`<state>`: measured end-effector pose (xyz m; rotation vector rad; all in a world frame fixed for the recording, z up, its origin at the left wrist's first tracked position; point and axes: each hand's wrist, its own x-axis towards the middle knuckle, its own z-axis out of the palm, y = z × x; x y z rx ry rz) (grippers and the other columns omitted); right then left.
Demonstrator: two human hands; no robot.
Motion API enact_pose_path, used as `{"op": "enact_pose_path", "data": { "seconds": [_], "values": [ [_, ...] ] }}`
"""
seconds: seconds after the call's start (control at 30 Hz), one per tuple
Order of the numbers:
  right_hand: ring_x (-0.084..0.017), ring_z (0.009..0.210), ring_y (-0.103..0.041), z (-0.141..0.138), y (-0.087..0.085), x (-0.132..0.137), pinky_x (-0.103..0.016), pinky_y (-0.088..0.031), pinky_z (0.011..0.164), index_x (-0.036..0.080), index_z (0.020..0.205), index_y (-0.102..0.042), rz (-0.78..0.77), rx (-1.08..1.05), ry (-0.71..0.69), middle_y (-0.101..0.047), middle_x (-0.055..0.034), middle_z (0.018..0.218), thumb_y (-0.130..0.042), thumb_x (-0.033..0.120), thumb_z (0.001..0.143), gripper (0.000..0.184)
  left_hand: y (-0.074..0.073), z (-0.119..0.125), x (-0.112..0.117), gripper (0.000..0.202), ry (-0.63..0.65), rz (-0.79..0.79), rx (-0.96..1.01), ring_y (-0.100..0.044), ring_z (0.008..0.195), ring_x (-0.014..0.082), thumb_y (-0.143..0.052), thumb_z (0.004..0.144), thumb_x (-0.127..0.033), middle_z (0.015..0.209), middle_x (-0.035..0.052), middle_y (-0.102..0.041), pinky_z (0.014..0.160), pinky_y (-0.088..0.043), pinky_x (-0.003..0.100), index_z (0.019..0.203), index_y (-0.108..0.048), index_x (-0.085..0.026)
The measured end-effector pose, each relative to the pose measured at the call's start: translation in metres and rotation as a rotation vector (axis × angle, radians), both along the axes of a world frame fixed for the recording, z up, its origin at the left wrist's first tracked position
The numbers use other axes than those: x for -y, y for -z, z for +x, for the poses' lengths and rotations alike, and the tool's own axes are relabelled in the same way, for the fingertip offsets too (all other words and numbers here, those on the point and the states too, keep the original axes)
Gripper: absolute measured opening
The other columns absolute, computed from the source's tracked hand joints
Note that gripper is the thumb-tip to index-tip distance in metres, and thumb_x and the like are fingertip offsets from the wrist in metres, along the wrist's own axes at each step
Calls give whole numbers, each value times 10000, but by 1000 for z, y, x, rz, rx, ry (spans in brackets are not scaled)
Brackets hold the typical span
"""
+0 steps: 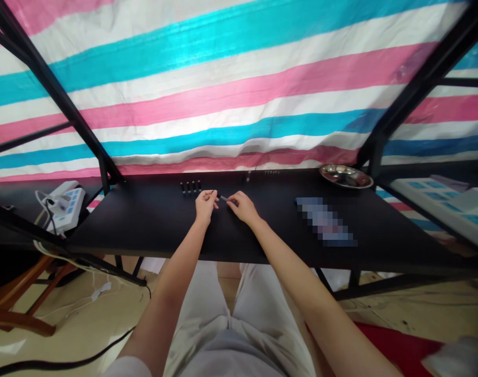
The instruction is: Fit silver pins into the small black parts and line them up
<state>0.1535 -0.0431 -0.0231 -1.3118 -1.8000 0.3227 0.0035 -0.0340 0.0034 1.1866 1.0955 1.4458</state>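
Both of my hands are stretched out over a black table [152,225]. My left hand [206,203] is closed in a pinch on the pale end of a small thin dark stick [222,197]. My right hand [242,207] has its fingers curled round the other end of the same stick. Just behind my left hand, several small dark upright pieces [190,187] stand in a row. A few more small pieces [271,172] lie at the table's far edge.
A round metal dish [345,176] sits at the back right. A blurred flat item [326,222] lies right of my hands. A white power strip [66,205] with cables is at the left. Black frame poles [58,99] rise on both sides before a striped tarp.
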Motion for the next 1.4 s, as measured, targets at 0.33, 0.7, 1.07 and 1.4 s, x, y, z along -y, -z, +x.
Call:
{"op": "enact_pose_path", "data": {
  "seconds": [0.33, 0.7, 1.07, 1.4],
  "values": [
    [-149, 652, -462, 1, -3, -1, -271, -380, 614, 188, 769, -588, 63, -123, 155, -473, -17, 705, -479, 274, 784, 139, 3, -1, -1, 267, -43, -1, -50, -439, 346, 32, -625, 696, -364, 570, -38, -551, 377, -294, 169, 778, -536, -126],
    [-124, 606, -454, -5, 2, -4, -263, -400, 607, 193, 842, -620, 29, -203, -145, -477, 3, 678, -503, 341, 790, 196, 3, 3, 3, 320, 229, -12, -120, -465, 368, 44, -682, 635, -387, 559, -35, -550, 347, -283, 164, 761, -541, -129],
    [-136, 593, -505, 1, 1, -16, -266, -413, 616, 183, 739, -597, -71, -166, -42, -589, -13, 658, -540, 410, 732, 235, 6, 1, 1, 199, 161, -12, -154, -425, 341, 35, -559, 731, -334, 560, -57, -512, 352, -277, 162, 796, -505, -154],
    [-159, 646, -558, 50, -5, -78, -262, -403, 623, 168, 693, -598, -187, -39, 387, -640, -51, 701, -572, 287, 717, 124, 3, 2, 4, 81, 50, 29, -347, -424, 397, 50, -483, 767, -242, 532, -53, -497, 440, -345, 171, 773, -514, -166]
  ]
}}
